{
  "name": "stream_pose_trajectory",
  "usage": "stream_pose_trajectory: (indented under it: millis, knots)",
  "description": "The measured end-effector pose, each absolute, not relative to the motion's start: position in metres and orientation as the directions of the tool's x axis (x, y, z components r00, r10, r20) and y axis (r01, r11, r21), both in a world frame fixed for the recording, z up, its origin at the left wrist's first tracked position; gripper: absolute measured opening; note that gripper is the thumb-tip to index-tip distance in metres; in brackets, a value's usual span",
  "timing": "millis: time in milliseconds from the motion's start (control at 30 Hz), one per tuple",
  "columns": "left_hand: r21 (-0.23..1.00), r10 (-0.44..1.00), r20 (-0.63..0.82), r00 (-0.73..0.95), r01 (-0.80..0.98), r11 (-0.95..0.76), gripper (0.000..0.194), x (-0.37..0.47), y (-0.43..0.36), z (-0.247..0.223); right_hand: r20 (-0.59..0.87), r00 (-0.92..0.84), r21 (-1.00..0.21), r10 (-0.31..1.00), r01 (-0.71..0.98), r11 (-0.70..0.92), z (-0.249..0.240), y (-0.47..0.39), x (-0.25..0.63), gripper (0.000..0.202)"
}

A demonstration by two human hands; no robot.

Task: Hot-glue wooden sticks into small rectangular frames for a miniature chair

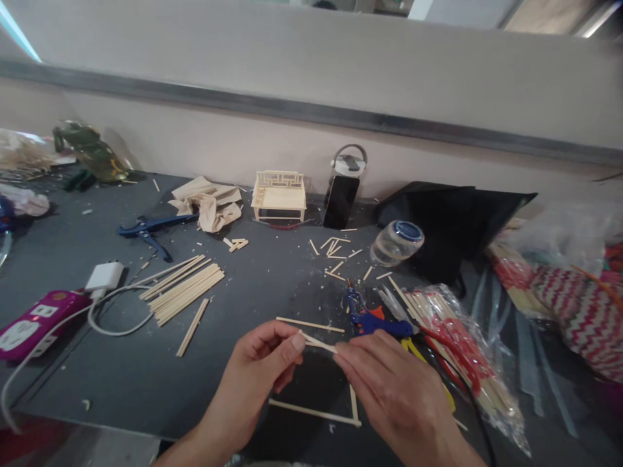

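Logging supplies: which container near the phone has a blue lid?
The clear jar, right of the phone; the bottle behind the phone has a white lid.

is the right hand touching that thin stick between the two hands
Touching. The head view shows it: one end of the thin stick meets the fingertips of the right hand, with no gap between.

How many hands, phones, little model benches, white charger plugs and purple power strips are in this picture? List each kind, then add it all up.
Hands: 2 (left hand, right hand, both holding a thin wooden stick)
Phone: 1
Model bench: 1
White charger plug: 1
Purple power strip: 1
Total: 6, stick not counted
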State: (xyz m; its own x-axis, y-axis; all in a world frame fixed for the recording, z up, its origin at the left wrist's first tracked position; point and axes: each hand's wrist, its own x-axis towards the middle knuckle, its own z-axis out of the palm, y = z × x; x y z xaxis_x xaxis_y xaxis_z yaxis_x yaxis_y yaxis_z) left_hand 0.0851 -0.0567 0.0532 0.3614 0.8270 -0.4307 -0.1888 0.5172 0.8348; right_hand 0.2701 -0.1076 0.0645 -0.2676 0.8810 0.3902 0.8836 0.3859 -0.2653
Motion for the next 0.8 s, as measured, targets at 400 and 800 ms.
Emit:
stream_pose_trajectory:
  millis: [400,800]
  knots:
    - [0.877,0.862,-0.378,0.337,-0.167,0.45,0.025,0.0843,-0.0578,0.0484,0.382,-0.281,-0.256,0.88,0.883,0.393,0.06,-0.1086,0.2712,0.024]
    - [0.863,0.857,-0.414,0.306,-0.166,0.476,0.027,0.0831,-0.0569,0.0493,0.397,-0.305,-0.233,0.866,0.879,0.416,0.0633,-0.1036,0.2671,0.025]
